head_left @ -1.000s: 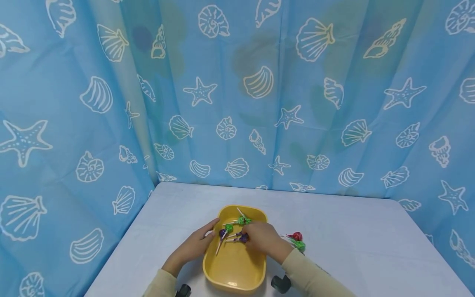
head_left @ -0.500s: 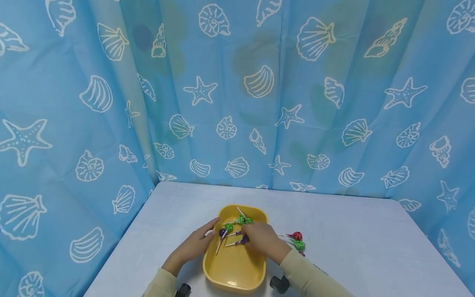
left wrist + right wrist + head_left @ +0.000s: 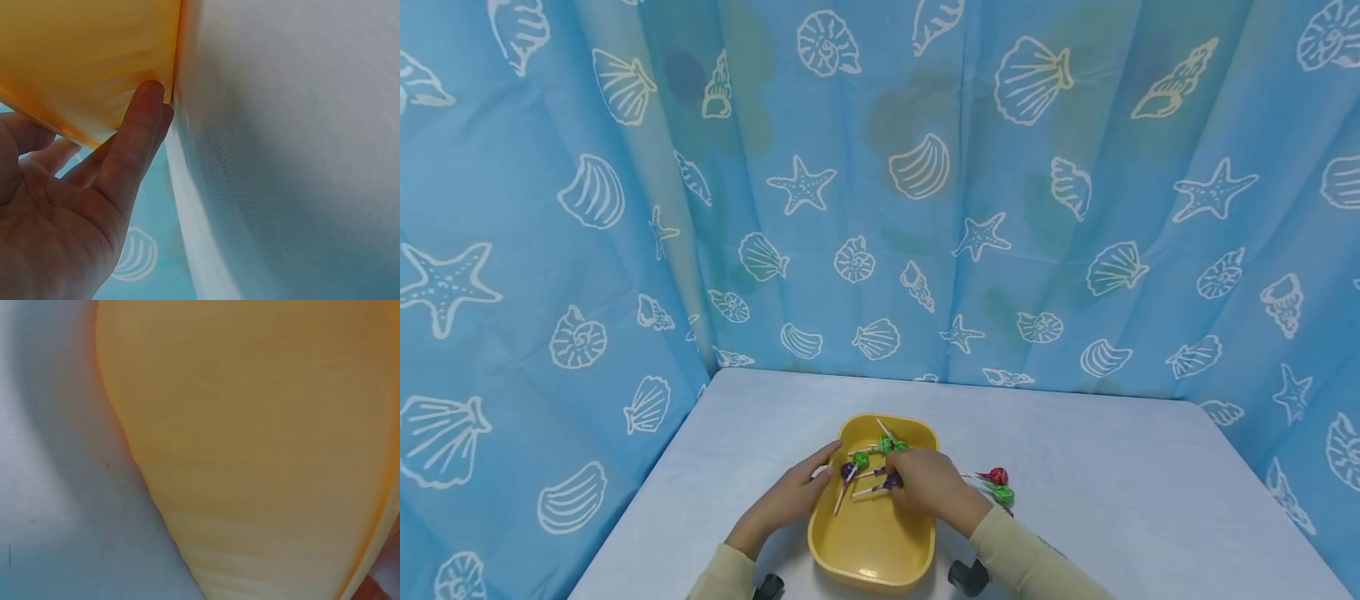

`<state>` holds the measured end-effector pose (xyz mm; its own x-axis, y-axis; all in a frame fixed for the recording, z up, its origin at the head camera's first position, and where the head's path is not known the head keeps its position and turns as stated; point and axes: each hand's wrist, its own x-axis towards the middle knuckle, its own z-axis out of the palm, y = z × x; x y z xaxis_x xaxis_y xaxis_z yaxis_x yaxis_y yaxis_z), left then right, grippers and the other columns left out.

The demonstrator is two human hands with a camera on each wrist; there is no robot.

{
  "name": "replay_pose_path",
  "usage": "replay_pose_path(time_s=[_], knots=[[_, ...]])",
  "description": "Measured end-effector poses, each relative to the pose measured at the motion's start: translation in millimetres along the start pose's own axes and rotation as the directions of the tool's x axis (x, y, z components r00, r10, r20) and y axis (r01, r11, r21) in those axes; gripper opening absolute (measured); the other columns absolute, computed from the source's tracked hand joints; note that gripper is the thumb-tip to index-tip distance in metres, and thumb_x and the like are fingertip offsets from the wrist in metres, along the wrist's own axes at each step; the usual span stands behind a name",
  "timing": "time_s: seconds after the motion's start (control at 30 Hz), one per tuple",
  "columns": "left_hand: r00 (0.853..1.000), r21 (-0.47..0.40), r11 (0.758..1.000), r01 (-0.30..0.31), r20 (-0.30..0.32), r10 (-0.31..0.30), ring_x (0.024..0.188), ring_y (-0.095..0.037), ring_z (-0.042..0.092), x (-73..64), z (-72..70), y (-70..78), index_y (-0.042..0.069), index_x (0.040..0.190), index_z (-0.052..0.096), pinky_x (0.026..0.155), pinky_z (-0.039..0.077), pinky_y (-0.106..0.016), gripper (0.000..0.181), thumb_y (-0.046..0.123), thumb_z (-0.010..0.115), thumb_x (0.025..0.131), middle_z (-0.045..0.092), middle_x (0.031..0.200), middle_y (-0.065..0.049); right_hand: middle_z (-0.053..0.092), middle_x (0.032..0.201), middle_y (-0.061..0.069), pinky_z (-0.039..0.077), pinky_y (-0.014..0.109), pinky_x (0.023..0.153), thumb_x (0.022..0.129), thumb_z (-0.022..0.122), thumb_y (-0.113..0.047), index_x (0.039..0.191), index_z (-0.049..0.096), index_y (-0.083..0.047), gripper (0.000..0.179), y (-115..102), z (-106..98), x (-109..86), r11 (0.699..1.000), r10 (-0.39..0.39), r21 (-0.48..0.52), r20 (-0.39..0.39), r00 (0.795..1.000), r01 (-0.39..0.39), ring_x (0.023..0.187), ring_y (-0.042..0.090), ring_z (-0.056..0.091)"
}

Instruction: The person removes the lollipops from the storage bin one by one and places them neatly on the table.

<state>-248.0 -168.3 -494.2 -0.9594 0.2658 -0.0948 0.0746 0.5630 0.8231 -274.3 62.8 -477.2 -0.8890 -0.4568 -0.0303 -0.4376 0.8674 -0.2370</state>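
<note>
A yellow plastic tray [image 3: 872,542] with rounded corners stands on the table. At its left side my left hand [image 3: 797,492] holds the rim, thumb over the edge; in the left wrist view its fingers lie along the outer wall. Reaching over the right rim, my right hand [image 3: 936,483] is inside the tray and pinches a purple-wrapped lollipop [image 3: 891,481], its fingertips partly hidden. Several lollipops lie at the far end, among them a green lollipop [image 3: 860,459] and another purple lollipop [image 3: 847,471]. The right wrist view shows only the tray's outer wall [image 3: 250,437] and the hand's edge.
Right of the tray lie a red lollipop [image 3: 996,476] and a green lollipop [image 3: 1002,493]; another red one is mostly hidden by the right arm. A white cloth covers the table [image 3: 1112,467]. Blue shell-print curtains [image 3: 880,208] hang behind and at both sides.
The right hand stays in the tray, and the purple lollipop's stick has swung slightly toward the tray's near end. The left hand keeps its place on the rim.
</note>
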Motion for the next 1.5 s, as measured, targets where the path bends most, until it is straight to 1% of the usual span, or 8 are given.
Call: replay_pose_path(time_s=[0.2, 0.43, 0.7, 0.8, 0.97, 1.07, 1.27, 1.5], knots=[[1.000, -0.001, 1.000, -0.005, 0.003, 0.005, 0.147, -0.041, 0.032, -0.1, 0.5, -2.0, 0.014, 0.158, 0.039, 0.115, 0.029, -0.063, 0.050, 0.021, 0.044, 0.108, 0.038, 0.159, -0.015, 0.066, 0.086, -0.009, 0.058, 0.034, 0.081, 0.084, 0.083, -0.025, 0.100, 0.074, -0.019, 0.020, 2, -2, -3.7, 0.999, -0.021, 0.037, -0.026, 0.999, 0.022, 0.077, 0.009, 0.057], [1.000, -0.002, 1.000, -0.020, 0.004, 0.020, 0.147, -0.041, 0.032, -0.5, -0.7, -2.0, 0.014, 0.158, 0.039, 0.115, 0.029, -0.062, 0.050, 0.020, 0.043, 0.109, 0.038, 0.159, -0.016, 0.064, 0.089, -0.010, 0.057, 0.035, 0.081, 0.084, 0.081, -0.024, 0.104, 0.073, -0.018, 0.022, 3, -8, -11.3, 0.994, -0.020, 0.105, -0.093, 0.995, 0.030, 0.081, 0.009, 0.058], [1.000, -0.001, 1.000, -0.026, 0.009, 0.026, 0.147, -0.041, 0.032, -0.5, -1.4, -2.8, 0.014, 0.158, 0.038, 0.116, 0.028, -0.062, 0.050, 0.019, 0.043, 0.109, 0.037, 0.160, -0.016, 0.064, 0.092, -0.009, 0.058, 0.034, 0.080, 0.084, 0.078, -0.024, 0.103, 0.072, -0.017, 0.021, 6, -11, -18.1, 0.985, -0.019, 0.165, -0.168, 0.986, 0.047, 0.083, 0.009, 0.059], [1.000, 0.002, 1.000, -0.028, 0.007, 0.028, 0.147, -0.041, 0.031, -0.7, -1.6, -3.3, 0.014, 0.158, 0.038, 0.116, 0.028, -0.062, 0.050, 0.019, 0.044, 0.109, 0.037, 0.160, -0.016, 0.065, 0.094, -0.008, 0.058, 0.034, 0.081, 0.085, 0.078, -0.024, 0.104, 0.072, -0.017, 0.021, 8, -11, -20.6, 0.984, -0.025, 0.166, -0.201, 0.979, 0.059, 0.085, 0.010, 0.060], [0.999, 0.001, 0.999, -0.037, 0.009, 0.037, 0.147, -0.041, 0.031, -0.7, -2.2, -4.0, 0.014, 0.158, 0.038, 0.116, 0.028, -0.062, 0.050, 0.019, 0.044, 0.109, 0.037, 0.160, -0.016, 0.066, 0.095, -0.007, 0.058, 0.035, 0.082, 0.085, 0.077, -0.026, 0.104, 0.071, -0.017, 0.021, 11, -12, -26.0, 0.985, -0.016, 0.163, -0.259, 0.966, 0.060, 0.086, 0.011, 0.060], [0.999, 0.000, 0.999, -0.036, 0.011, 0.036, 0.147, -0.041, 0.031, -0.7, -2.1, -4.0, 0.013, 0.158, 0.038, 0.116, 0.028, -0.062, 0.050, 0.019, 0.044, 0.109, 0.037, 0.160, -0.016, 0.065, 0.093, -0.007, 0.057, 0.034, 0.077, 0.085, 0.077, -0.025, 0.104, 0.071, -0.016, 0.022, 16, -13, -29.6, 0.981, -0.010, 0.182, -0.292, 0.957, 0.066, 0.085, 0.014, 0.061], [1.000, -0.002, 1.000, -0.021, 0.009, 0.022, 0.147, -0.041, 0.032, -0.3, -1.4, -3.4, 0.014, 0.158, 0.039, 0.116, 0.028, -0.062, 0.050, 0.021, 0.044, 0.109, 0.038, 0.160, -0.015, 0.060, 0.086, -0.010, 0.052, 0.025, 0.065, 0.083, 0.077, -0.022, 0.099, 0.069, -0.016, 0.019, 25, -13, -37.4, 0.979, -0.008, 0.186, -0.389, 0.921, 0.087, 0.078, 0.015, 0.059], [1.000, 0.004, 1.000, -0.019, 0.004, 0.019, 0.147, -0.041, 0.032, -0.3, -1.1, -3.2, 0.015, 0.158, 0.039, 0.116, 0.028, -0.062, 0.050, 0.021, 0.044, 0.109, 0.038, 0.160, -0.015, 0.059, 0.084, -0.013, 0.051, 0.024, 0.066, 0.081, 0.079, -0.020, 0.095, 0.068, -0.018, 0.018, 34, -19, -49.8, 0.975, 0.027, 0.210, -0.447, 0.894, 0.076, 0.078, 0.016, 0.059]])
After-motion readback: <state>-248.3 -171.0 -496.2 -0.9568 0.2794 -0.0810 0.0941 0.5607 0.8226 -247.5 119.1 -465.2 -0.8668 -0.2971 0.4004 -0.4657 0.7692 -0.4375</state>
